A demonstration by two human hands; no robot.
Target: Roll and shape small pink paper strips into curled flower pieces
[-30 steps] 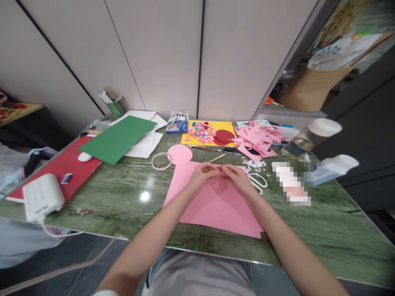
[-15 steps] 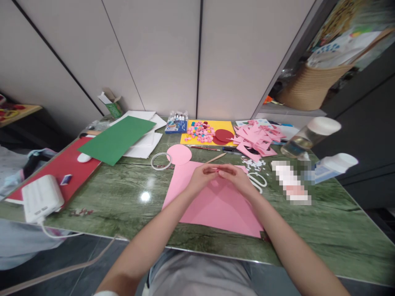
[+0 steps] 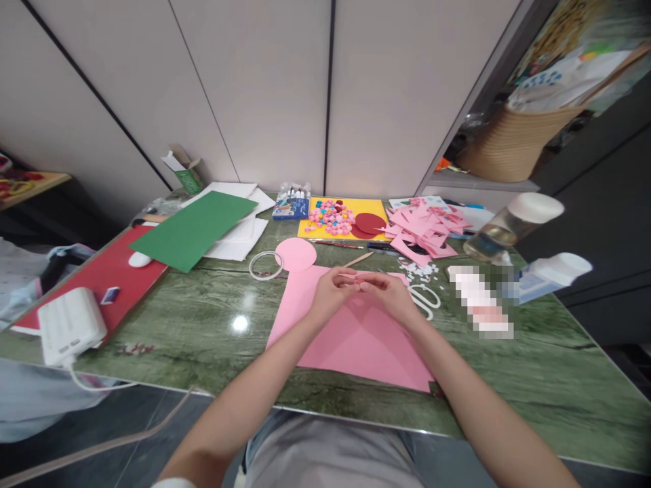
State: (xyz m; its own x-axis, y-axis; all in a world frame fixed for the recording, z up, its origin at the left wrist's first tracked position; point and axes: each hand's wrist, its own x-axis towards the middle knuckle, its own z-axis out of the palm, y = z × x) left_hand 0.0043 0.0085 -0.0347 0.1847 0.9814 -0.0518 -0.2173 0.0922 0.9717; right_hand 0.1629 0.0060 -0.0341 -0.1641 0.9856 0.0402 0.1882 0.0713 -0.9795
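My left hand (image 3: 331, 291) and my right hand (image 3: 387, 293) meet fingertip to fingertip above a large pink paper sheet (image 3: 350, 339) on the green table (image 3: 213, 325). Both hands are pinched shut on something small and pink that I cannot make out. A pink paper circle (image 3: 296, 254) lies just beyond the sheet. A thin wooden stick (image 3: 359, 259) lies past my fingers, and white scissors (image 3: 424, 298) rest right of my right hand.
A tape ring (image 3: 265, 265), green card (image 3: 196, 227), red card (image 3: 109, 271), white power bank (image 3: 71, 324), paint box (image 3: 291, 203), yellow sheet with pink bits (image 3: 338, 217), pink scraps (image 3: 422, 227), and bottles (image 3: 508, 227) lie around. The near table edge is close to my body.
My fingertips have shifted slightly against each other around the small piece. Everything else on the table is as before.
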